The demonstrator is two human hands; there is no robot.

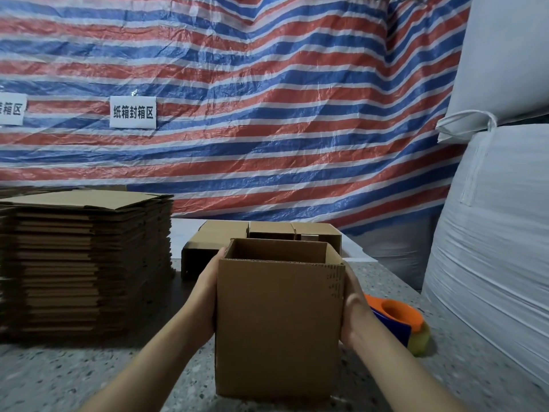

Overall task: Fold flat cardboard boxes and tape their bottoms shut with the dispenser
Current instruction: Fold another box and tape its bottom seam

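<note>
An opened-up brown cardboard box (277,325) stands upright on the speckled table, its top open toward me. My left hand (208,288) presses flat against its left side and my right hand (355,310) presses against its right side, so the box sits between both palms. An orange and blue tape dispenser (399,318) with a yellowish tape roll lies on the table just right of my right hand. A tall stack of flat cardboard boxes (86,260) stands at the left.
Assembled boxes (267,233) sit behind the held box. Big white woven sacks (490,278) crowd the right side. A striped red, white and blue tarp (267,99) with paper signs hangs behind the speckled table (74,376).
</note>
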